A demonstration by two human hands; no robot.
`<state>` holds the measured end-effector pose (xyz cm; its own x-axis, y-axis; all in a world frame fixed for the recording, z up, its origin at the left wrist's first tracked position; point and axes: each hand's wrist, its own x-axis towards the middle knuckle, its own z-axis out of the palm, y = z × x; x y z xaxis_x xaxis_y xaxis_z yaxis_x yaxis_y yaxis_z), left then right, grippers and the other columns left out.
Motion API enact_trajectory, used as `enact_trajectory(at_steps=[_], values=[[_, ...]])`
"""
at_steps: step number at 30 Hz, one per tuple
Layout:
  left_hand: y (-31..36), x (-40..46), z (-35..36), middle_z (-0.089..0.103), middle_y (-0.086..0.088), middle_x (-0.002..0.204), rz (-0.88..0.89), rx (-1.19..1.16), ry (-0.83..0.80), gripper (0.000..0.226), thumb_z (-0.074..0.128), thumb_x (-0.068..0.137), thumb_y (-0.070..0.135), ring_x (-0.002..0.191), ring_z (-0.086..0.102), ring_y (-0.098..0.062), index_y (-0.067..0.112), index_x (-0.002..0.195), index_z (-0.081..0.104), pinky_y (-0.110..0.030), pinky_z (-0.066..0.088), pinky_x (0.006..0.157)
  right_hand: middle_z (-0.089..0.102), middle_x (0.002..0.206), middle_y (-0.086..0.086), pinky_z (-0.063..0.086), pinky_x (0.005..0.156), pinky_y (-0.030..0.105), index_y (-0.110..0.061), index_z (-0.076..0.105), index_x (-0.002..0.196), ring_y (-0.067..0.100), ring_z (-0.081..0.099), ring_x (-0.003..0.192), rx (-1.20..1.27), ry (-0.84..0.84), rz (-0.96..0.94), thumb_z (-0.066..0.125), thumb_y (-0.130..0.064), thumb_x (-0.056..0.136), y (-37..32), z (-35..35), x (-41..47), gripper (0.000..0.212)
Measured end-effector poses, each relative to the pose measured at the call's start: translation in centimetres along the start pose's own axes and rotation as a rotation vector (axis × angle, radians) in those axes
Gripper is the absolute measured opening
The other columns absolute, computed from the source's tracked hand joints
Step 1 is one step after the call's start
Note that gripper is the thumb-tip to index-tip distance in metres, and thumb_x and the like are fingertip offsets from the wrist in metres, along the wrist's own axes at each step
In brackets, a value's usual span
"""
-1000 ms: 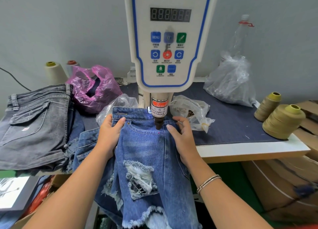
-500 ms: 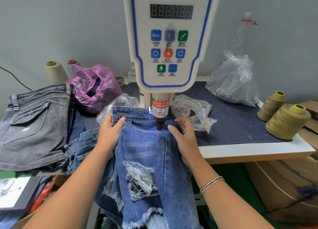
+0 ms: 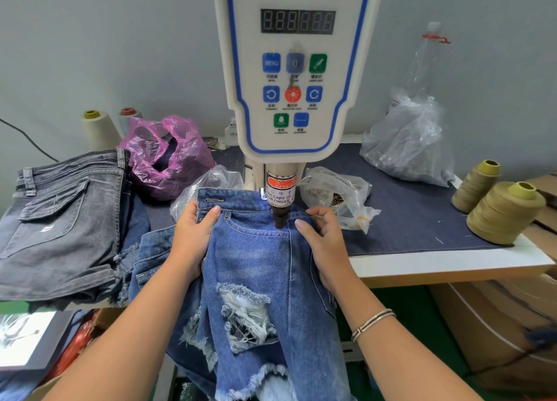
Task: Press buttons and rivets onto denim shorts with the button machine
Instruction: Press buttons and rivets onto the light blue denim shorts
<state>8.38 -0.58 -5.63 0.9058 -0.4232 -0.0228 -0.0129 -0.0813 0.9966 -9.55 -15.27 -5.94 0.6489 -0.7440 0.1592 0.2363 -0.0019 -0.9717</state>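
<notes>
Blue ripped denim shorts (image 3: 253, 259) lie under the white servo button machine (image 3: 297, 69). The machine's dark punch head (image 3: 279, 218) sits down on the cloth near the pocket edge, with a small red light dot just below it. A rivet (image 3: 226, 216) shows at the pocket's left corner. My left hand (image 3: 193, 234) grips the waistband and left side of the shorts, thumb on top. My right hand (image 3: 324, 244) holds the right side beside the punch, fingers curled over the fabric edge.
Grey denim shorts (image 3: 60, 219) are stacked at left. A pink plastic bag (image 3: 168, 156) and clear bags (image 3: 407, 141) lie on the blue-covered table (image 3: 422, 219). A small bag of metal studs (image 3: 337, 195) sits right of the punch. Thread cones (image 3: 503, 213) stand at right.
The hands and shorts hold nearly the same place. The view has tilted slightly, and the fabric under the punch has shifted very little.
</notes>
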Motion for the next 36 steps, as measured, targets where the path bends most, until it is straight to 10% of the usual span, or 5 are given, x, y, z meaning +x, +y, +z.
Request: enact_trajectory(at_steps=[8, 12, 17, 24, 36], values=[[0.1, -0.2, -0.1, 0.033, 0.0, 0.155, 0.006, -0.044, -0.017, 0.071, 0.062, 0.092, 0.037, 0.134, 0.041, -0.02, 0.017, 0.15, 0.028, -0.038, 0.044, 0.102, 0.066, 0.1, -0.005, 0.049, 0.07, 0.011, -0.026, 0.056, 0.105, -0.002, 0.065, 0.087, 0.082, -0.044, 0.085, 0.065, -0.007, 0.087, -0.8, -0.1, -0.1, 0.028], [0.7, -1.6, -0.5, 0.058, 0.029, 0.123, 0.015, -0.231, -0.1, 0.042, 0.062, 0.092, 0.029, 0.095, 0.064, 0.004, 0.031, 0.132, 0.047, -0.013, 0.052, 0.058, 0.07, 0.111, 0.005, 0.053, 0.079, 0.026, -0.016, 0.06, 0.118, 0.017, 0.067, 0.1, 0.042, -0.275, 0.349, 0.071, -0.014, 0.082, -2.9, -1.5, -0.4, 0.038], [1.4, -2.2, 0.0, 0.07, -0.005, 0.114, -0.003, -0.306, -0.246, 0.032, 0.065, 0.086, 0.031, 0.097, 0.071, -0.02, 0.031, 0.117, 0.063, -0.03, 0.058, 0.071, 0.074, 0.095, 0.005, 0.053, 0.067, 0.021, -0.014, 0.071, 0.096, 0.014, 0.07, 0.083, -0.127, -0.448, 0.444, 0.068, -0.011, 0.085, -5.1, -3.1, -1.1, 0.012], [2.2, -1.9, 1.0, 0.074, 0.002, 0.105, -0.041, -0.27, -0.281, 0.019, 0.06, 0.094, 0.025, 0.094, 0.071, -0.019, 0.042, 0.1, 0.065, -0.028, 0.057, 0.065, 0.074, 0.096, 0.007, 0.056, 0.067, 0.027, -0.02, 0.078, 0.089, 0.018, 0.071, 0.084, 0.224, -0.362, 0.448, 0.067, -0.023, 0.078, -4.8, -2.8, -1.6, 0.016], [1.2, -1.8, 0.5, 0.072, 0.017, 0.094, 0.001, -0.154, -0.102, 0.01, 0.057, 0.097, 0.027, 0.083, 0.07, -0.004, 0.033, 0.105, 0.06, -0.026, 0.056, 0.069, 0.074, 0.096, -0.011, 0.05, 0.074, 0.019, -0.024, 0.068, 0.103, 0.004, 0.068, 0.091, -0.127, -0.184, 0.343, 0.059, -0.036, 0.092, -4.2, -0.5, 0.4, 0.019]])
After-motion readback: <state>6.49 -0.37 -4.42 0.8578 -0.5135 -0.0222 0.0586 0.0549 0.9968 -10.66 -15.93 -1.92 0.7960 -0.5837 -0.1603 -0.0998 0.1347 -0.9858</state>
